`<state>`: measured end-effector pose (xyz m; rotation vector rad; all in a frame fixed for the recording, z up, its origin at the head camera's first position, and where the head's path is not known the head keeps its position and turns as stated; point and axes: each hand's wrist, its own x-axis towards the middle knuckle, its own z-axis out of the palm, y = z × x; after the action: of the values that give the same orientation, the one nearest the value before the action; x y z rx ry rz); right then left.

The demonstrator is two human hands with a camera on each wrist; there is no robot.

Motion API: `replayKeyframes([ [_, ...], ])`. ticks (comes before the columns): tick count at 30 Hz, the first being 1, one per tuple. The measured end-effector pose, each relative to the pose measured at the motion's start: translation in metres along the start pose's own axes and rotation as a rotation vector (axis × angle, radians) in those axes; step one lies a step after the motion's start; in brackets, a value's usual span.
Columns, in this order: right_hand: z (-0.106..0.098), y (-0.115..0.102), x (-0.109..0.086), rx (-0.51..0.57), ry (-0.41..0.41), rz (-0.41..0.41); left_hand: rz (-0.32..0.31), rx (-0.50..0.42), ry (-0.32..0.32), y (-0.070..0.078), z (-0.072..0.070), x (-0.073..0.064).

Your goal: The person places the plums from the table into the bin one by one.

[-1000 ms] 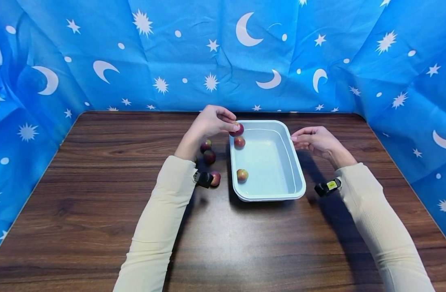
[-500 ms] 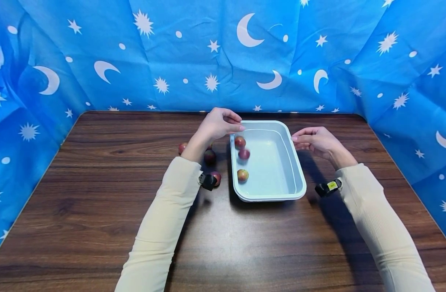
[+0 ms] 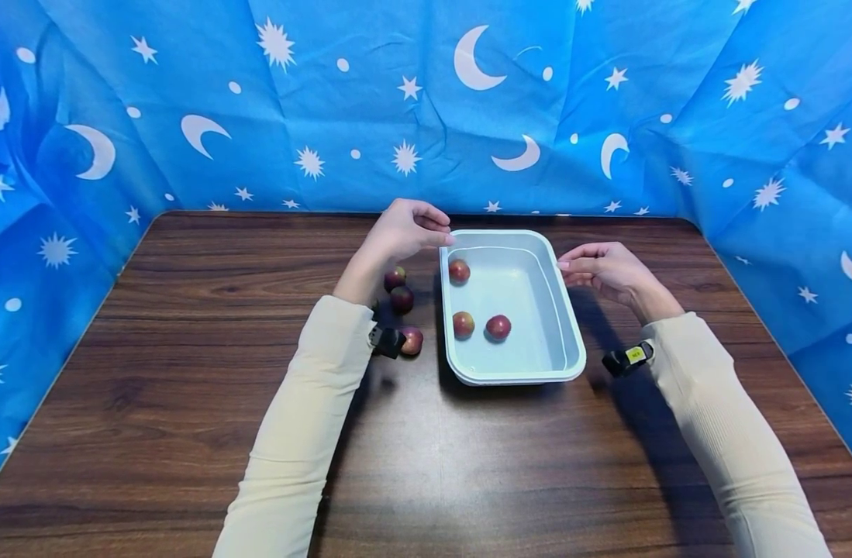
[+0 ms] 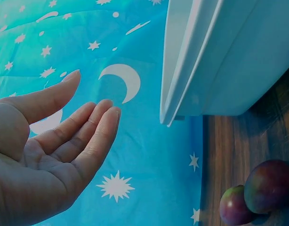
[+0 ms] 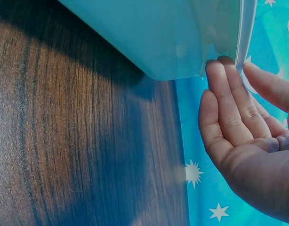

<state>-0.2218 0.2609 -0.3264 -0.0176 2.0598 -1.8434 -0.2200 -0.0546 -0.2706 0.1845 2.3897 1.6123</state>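
Observation:
A white plastic tub (image 3: 512, 378) stands on the table with three red plums inside: one plum (image 3: 459, 271) by the left wall, another plum (image 3: 463, 325) nearer me, and a darker plum (image 3: 498, 327) beside that. My left hand (image 3: 408, 232) hovers at the tub's far left corner, holding nothing; the left wrist view shows its fingers (image 4: 95, 134) relaxed and apart from the thumb. At the right rim, my right hand (image 3: 603, 271) pinches the edge between thumb and fingers (image 5: 229, 103). Left of the tub lie a plum (image 3: 394, 277), a dark plum (image 3: 401, 299) and a reddish plum (image 3: 412, 341).
A brown wood-grain table (image 3: 188, 387) carries everything. Blue cloth (image 3: 370, 108) with white moons and stars hangs behind it and at both sides. Something greenish beside the left wrist is mostly hidden by the forearm.
My left hand has let go of a plum over the tub and drawn back left. That plum has rolled toward me and right. My right hand has stayed at the rim.

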Motion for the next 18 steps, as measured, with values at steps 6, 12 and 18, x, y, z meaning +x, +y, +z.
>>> replayKeyframes([
  [6, 0.001, 0.001, -0.001, -0.03, 0.033, 0.004, -0.001, -0.008, -0.001, -0.001, -0.007, -0.002],
  [12, 0.002, 0.003, -0.002, -0.014, 0.034, 0.004, 0.011, 0.03, -0.003, -0.004, -0.015, -0.005],
  [18, 0.003, 0.003, -0.003, -0.015, 0.037, 0.006, 0.005, 0.031, 0.008, -0.008, -0.022, -0.006],
])
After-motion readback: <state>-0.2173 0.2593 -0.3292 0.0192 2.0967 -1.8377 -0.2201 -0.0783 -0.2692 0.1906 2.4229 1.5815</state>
